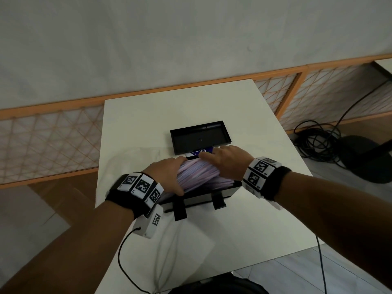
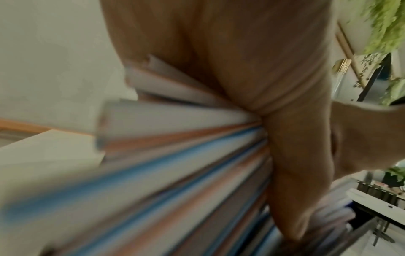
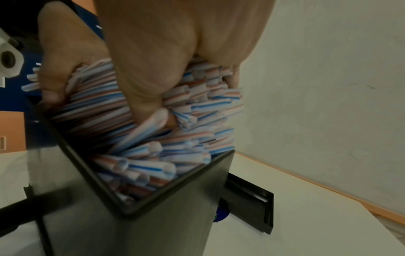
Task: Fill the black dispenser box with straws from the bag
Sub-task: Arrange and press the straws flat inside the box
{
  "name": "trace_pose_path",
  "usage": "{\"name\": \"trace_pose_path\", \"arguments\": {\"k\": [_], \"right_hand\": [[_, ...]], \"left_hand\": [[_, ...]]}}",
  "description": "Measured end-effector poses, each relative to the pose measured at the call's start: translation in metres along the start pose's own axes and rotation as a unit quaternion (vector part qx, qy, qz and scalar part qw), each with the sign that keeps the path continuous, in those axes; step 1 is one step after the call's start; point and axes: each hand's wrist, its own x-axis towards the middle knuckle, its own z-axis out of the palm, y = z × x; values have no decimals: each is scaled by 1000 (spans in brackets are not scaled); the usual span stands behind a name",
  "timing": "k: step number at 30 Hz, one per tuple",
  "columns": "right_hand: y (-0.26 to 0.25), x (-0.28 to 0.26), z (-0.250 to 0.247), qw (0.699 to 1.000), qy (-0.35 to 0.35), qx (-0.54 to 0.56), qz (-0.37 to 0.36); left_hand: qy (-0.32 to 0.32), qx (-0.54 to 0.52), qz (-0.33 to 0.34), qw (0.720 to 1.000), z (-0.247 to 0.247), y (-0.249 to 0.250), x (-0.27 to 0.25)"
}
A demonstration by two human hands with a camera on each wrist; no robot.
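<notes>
The black dispenser box [image 1: 203,196] stands open-topped in the middle of the white table [image 1: 254,219]. A thick bundle of striped straws [image 1: 199,175] is heaped in its top and rises above the rim. My left hand [image 1: 169,177] grips the bundle's left end, fingers over it and thumb under. My right hand [image 1: 224,162] curls over the right end. In the right wrist view the right hand [image 3: 164,60] bears on the straws [image 3: 142,155] above the box [image 3: 153,225], and the left hand [image 3: 59,69] clasps the far end. The left wrist view shows blurred straws [image 2: 175,164] under my palm.
The box's black lid [image 1: 200,136] lies upturned just behind it, with a blue piece of the bag [image 1: 199,153] between them. Crumpled clear plastic [image 1: 182,240] lies at the table's near side. Coiled black cables [image 1: 318,141] sit on the floor to the right, before a wooden lattice partition [image 1: 53,134].
</notes>
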Motion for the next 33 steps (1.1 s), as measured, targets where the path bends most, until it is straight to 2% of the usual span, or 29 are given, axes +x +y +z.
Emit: {"name": "trace_pose_path", "arguments": {"k": [9, 12, 15, 19, 24, 33], "right_hand": [[-9, -9, 27, 995, -13, 63, 79], [-9, -10, 29, 994, -9, 53, 98], [-7, -9, 28, 995, -7, 39, 93], [-4, -9, 26, 996, -17, 29, 84], [-1, -6, 24, 997, -24, -3, 71], [-4, -14, 8, 996, -20, 46, 73]], "left_hand": [[57, 65, 34, 996, 7, 3, 0], [66, 81, 33, 994, 8, -2, -2], [59, 44, 29, 997, 9, -13, -11], [91, -29, 39, 995, 14, -32, -22], [104, -26, 82, 991, 33, -32, -26], [108, -19, 61, 992, 36, -32, -18]]}}
